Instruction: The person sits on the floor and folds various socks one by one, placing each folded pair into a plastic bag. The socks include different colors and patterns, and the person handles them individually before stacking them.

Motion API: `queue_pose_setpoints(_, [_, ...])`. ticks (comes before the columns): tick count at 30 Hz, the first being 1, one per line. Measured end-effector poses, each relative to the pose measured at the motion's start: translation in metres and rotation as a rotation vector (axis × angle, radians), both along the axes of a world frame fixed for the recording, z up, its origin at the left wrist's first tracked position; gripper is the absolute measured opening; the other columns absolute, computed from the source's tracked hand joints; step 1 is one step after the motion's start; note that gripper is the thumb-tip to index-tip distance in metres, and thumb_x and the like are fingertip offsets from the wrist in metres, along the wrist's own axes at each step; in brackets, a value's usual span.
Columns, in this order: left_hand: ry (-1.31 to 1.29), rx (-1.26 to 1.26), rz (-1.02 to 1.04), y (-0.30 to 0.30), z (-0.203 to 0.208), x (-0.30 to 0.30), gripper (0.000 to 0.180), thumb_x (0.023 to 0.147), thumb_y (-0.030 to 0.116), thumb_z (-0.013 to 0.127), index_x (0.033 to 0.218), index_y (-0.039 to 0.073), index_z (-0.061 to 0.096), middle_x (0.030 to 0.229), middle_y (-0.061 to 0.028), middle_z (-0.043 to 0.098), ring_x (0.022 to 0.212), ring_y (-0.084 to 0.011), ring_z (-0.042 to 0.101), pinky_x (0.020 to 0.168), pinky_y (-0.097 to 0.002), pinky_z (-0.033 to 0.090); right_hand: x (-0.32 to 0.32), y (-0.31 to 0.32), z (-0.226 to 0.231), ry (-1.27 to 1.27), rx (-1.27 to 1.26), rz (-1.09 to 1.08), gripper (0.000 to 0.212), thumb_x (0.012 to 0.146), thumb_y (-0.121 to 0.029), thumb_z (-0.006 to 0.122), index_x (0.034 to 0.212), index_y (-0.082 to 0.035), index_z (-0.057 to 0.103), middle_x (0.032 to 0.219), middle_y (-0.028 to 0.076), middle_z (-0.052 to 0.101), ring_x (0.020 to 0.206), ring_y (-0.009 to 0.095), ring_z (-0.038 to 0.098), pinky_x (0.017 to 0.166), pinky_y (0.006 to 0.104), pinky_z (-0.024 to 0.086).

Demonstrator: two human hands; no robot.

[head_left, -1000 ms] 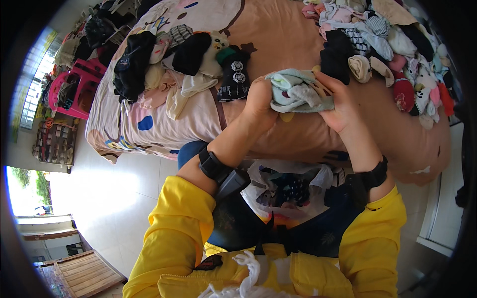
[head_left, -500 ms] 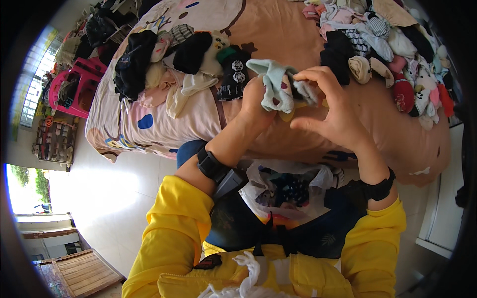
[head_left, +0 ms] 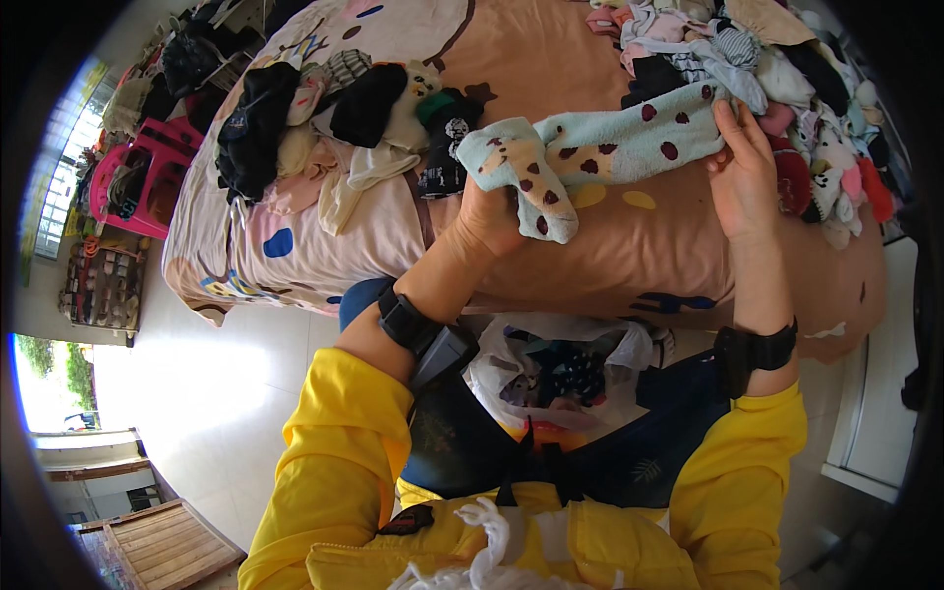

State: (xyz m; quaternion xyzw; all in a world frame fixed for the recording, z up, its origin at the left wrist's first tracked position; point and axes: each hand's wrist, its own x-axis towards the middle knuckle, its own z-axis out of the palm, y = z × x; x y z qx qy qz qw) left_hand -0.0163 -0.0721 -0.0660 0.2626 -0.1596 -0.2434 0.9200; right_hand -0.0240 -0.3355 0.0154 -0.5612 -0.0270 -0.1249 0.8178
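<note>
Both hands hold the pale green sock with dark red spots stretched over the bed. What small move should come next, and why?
Probably lay the pale green spotted sock flat on the bare brown bedsheet below it. The left hand grips the folded toe end and the right hand the cuff, so it hangs stretched, and that patch lies between the dark sock row and the mixed heap.

Your left hand [head_left: 489, 218] has its fingers hidden behind the spotted mint sock [head_left: 600, 147], so the grip there cannot be confirmed. The clothing pile [head_left: 787, 88] runs past the upper right rim. The plastic bag [head_left: 560, 369] contents are too jumbled to identify. The pink basket [head_left: 133, 182] holds blurred, indistinct items.
</note>
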Motion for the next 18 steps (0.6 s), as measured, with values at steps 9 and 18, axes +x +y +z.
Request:
queue_pose_setpoints(9, [-0.991,0.804,0.866,0.004,0.025,-0.010,0.031,0.072,-0.012,0.059,0.094,0.006,0.071,0.116,-0.0103,0.056,0.105,-0.0230,0.057,0.091,-0.0332,0.046,-0.008,-0.038,0.008,-0.467,-0.630,0.328,0.016,0.086,0.009,0.054,0.089,-0.005,0.059,0.116,0.005,0.050,0.097,0.012,0.053,0.085,0.0226,0.040])
queue_pose_setpoints(18, [-1.162,0.801,1.171,0.004,0.006,-0.021,0.029,0.058,-0.021,0.064,0.073,0.004,0.065,0.124,-0.0167,0.044,0.113,-0.0336,0.050,0.097,-0.0413,0.046,-0.017,-0.043,0.008,-0.559,-0.795,0.319,0.024,0.068,0.021,0.053,0.062,-0.002,0.060,0.108,0.007,0.053,0.105,0.017,0.053,0.094,0.0284,0.040])
